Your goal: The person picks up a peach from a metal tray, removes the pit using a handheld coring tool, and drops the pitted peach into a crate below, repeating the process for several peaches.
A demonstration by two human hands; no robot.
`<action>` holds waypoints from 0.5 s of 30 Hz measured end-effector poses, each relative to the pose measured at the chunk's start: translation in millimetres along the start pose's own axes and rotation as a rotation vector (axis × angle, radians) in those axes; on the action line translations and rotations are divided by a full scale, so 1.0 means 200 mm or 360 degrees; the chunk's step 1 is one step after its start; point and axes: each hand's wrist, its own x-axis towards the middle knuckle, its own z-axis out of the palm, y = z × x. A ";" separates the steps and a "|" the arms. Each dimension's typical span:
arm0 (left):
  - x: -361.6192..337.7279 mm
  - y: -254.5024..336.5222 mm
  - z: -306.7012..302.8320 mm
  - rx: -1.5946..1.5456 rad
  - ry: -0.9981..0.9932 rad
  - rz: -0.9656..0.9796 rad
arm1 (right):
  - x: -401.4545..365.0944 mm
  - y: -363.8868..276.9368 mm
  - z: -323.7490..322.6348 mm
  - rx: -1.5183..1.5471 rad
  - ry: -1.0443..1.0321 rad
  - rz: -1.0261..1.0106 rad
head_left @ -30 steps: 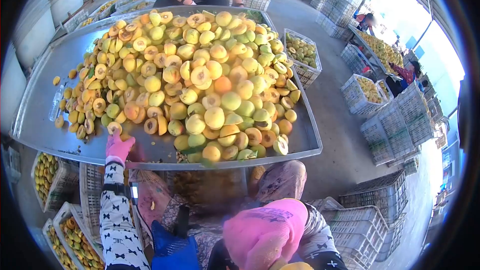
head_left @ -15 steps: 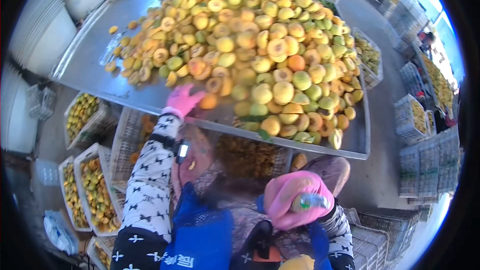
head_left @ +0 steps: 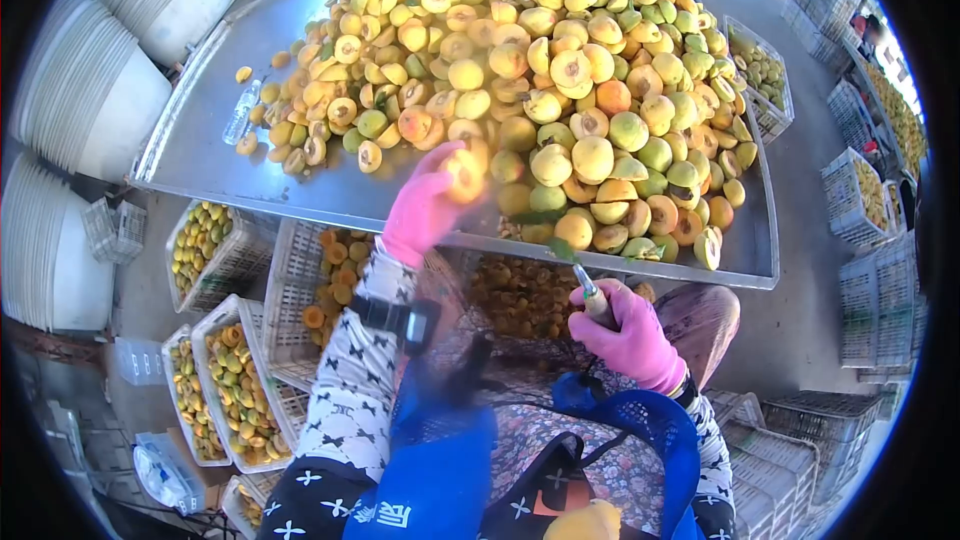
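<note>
Halved yellow-orange fruit [head_left: 570,70] lies heaped on a metal table [head_left: 350,202]. My left hand [head_left: 427,202], in a pink glove, holds a fruit half [head_left: 463,176] above the table's near part, its pitted cut side showing. In a matching pink glove, my right hand [head_left: 630,332] is closed round the handle of a small tool [head_left: 595,298], whose metal end points up and left toward the table's near edge. A green leaf [head_left: 562,250] shows by the tool's tip; whether they touch is unclear.
Below the table, a crate [head_left: 293,290] and a container of dark pieces [head_left: 520,290] stand near my legs. Fruit-filled crates [head_left: 240,395] are at left, with stacked white tubs [head_left: 85,90] beyond. A plastic bottle [head_left: 241,112] lies on the table. Another person's arm shows at the far edge.
My left hand has lifted off the tabletop, moving right, and now holds a fruit half. My right hand has risen toward the table edge, turning so the tool shows. The view has shifted.
</note>
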 end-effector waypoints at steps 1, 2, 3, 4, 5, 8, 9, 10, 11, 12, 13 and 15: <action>-0.04 0.00 0.13 -0.0292 -0.0076 0.0050 | 0.03 0.02 0.01 -0.0065 0.0047 -0.0099; -0.07 0.00 0.25 -0.0587 -0.0156 0.0101 | 0.06 0.05 0.02 -0.0199 0.0143 -0.0283; -0.08 -0.03 0.31 -0.0613 -0.0110 0.0088 | 0.10 0.07 0.04 -0.0334 0.0240 -0.0457; -0.09 -0.05 0.36 -0.0641 -0.0066 0.0073 | 0.13 0.09 0.04 -0.0473 0.0343 -0.0629; -0.09 -0.09 0.41 -0.0673 -0.0025 0.0055 | 0.17 0.08 0.05 -0.0506 0.0385 -0.0780; -0.07 -0.14 0.54 -0.0714 -0.0239 0.0206 | 0.26 0.05 0.09 -0.0695 0.0639 -0.1190; -0.08 -0.13 0.61 -0.0767 -0.0265 0.0245 | 0.28 0.03 0.09 -0.0708 0.0616 -0.1201; -0.08 -0.13 0.64 -0.0749 -0.0279 0.0241 | 0.31 0.03 0.10 -0.0739 0.0647 -0.1201; -0.08 -0.14 0.66 -0.0735 -0.0292 0.0232 | 0.33 0.04 0.10 -0.0772 0.0679 -0.1193; -0.09 -0.15 0.68 -0.0724 -0.0303 0.0221 | 0.34 0.05 0.10 -0.0808 0.0709 -0.1181; -0.10 -0.14 0.70 -0.0689 -0.0064 0.0163 | 0.34 0.06 0.10 -0.0864 0.0722 -0.1160; -0.11 -0.17 0.65 -0.0443 -0.0022 0.0194 | 0.33 0.08 0.09 -0.0904 0.0648 -0.1156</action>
